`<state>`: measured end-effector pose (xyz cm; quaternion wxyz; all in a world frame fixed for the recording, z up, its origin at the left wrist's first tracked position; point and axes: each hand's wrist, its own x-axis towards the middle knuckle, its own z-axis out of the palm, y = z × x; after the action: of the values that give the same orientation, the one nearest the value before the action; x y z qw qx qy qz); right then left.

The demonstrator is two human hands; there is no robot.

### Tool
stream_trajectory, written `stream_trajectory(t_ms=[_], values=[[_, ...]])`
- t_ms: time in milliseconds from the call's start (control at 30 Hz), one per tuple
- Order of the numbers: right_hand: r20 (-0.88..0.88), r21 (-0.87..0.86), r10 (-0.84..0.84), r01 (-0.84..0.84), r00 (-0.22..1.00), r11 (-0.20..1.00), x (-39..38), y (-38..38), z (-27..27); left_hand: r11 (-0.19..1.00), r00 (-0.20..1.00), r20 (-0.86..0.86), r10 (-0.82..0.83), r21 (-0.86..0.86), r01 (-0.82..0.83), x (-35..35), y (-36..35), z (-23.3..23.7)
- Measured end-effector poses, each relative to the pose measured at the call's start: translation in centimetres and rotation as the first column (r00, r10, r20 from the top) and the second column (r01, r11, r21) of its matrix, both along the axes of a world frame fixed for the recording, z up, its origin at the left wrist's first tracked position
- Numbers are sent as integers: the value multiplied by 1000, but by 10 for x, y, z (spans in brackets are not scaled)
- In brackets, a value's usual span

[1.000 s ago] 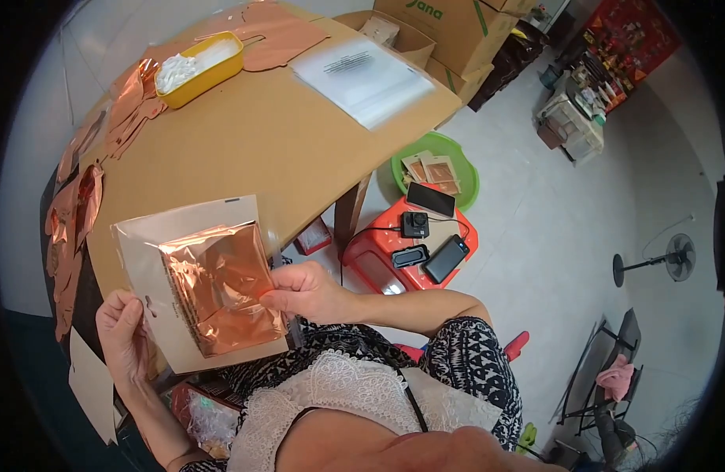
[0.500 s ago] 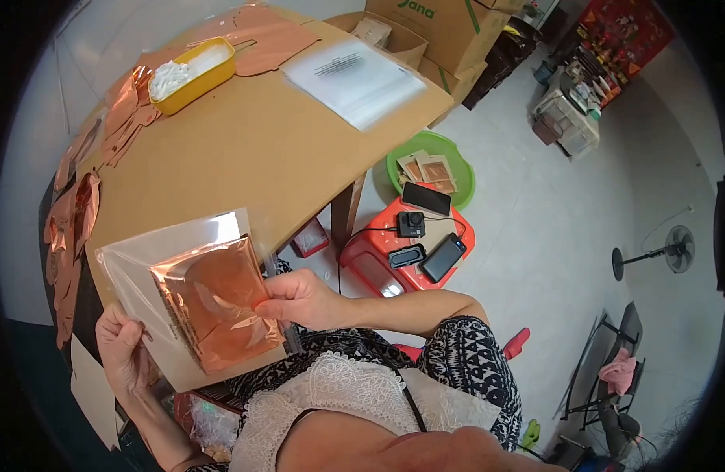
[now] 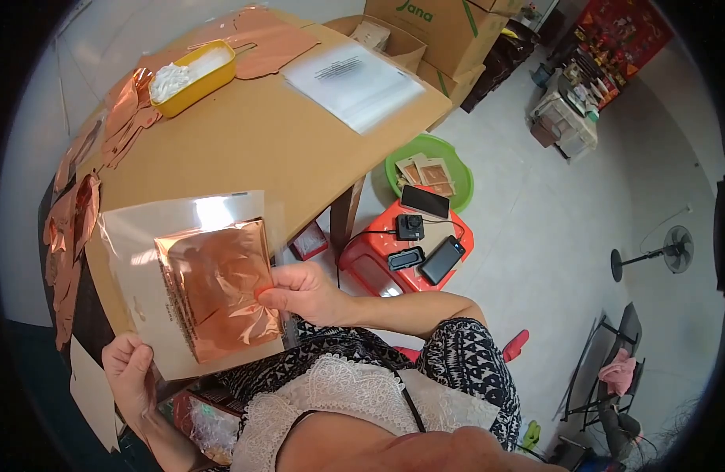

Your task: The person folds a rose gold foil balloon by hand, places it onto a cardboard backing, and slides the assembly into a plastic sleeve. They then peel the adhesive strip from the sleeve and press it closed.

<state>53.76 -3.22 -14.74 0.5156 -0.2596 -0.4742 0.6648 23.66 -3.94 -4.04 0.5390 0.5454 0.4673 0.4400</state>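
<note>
A clear plastic bag (image 3: 134, 244) with printed lettering is held up over the near table edge. Inside it lies a shiny, creased stack of copper-coloured foil (image 3: 221, 291) with a pale sheet behind. My right hand (image 3: 307, 294) pinches the bag's right edge between thumb and fingers. At the lower left corner, my left hand (image 3: 130, 366) is closed on the same bag, fingers curled under the thumb. A pile of flat clear bags (image 3: 355, 86) rests at the table's far right. Loose copper foil (image 3: 260, 47) spreads along the far and left edges.
On the brown table (image 3: 244, 141) stands a yellow tub (image 3: 201, 90) of white material. A red stool (image 3: 370, 263) holds phones and a small camera (image 3: 410, 227). Beyond it is a green basin (image 3: 461, 161) with packed foil. Cardboard boxes (image 3: 433, 39) are stacked behind.
The bag has turned a little more upright, its top edge shifting right. My left hand has dropped slightly and moved right, while my right hand keeps its pinch.
</note>
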Motion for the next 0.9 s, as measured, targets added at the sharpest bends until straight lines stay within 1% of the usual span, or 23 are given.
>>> stream_trajectory(t_ms=[67,167,267,300,333,400,467,500,533,567,700,767,900], values=[[25,-6,20,-20,999,1000,-1,0,-4,999,999,-28,27,38,-26,-1,2,-3],[-40,-61,25,-27,999,998,-3,-3,-2,999,994,-99,43,29,-40,-1,4,-1],[10,-64,-77,78,997,995,-8,-5,-5,991,969,-219,113,-42,-125,2,8,5],[80,-72,-81,87,994,994,-7,-5,-8,989,954,-262,142,-2,-148,1,14,-3],[93,-117,-63,74,994,990,-6,-5,-7,985,936,-306,174,36,-171,-2,19,-8],[18,-107,-135,137,991,985,-13,-3,-15,969,935,-298,192,-96,-230,12,24,4],[33,-151,-190,193,981,970,-15,-2,-10,973,982,-124,146,-161,-165,11,30,0],[7,-155,-225,224,974,962,-19,-1,-6,969,993,-30,112,-218,-116,10,29,3],[-4,-167,-243,239,970,957,-19,0,-9,962,995,68,76,-267,-55,9,28,5],[-1,-160,-226,223,974,962,-17,2,-14,951,985,170,36,-307,18,8,27,6],[-3,-143,-192,190,981,971,-12,2,-13,970,996,86,-16,-242,36,5,27,3],[-50,-149,-202,192,978,970,-17,4,-13,976,999,38,-20,-217,28,4,28,4],[-82,-126,-232,220,969,967,-22,5,-8,986,1000,-16,21,-164,-23,3,36,3]])
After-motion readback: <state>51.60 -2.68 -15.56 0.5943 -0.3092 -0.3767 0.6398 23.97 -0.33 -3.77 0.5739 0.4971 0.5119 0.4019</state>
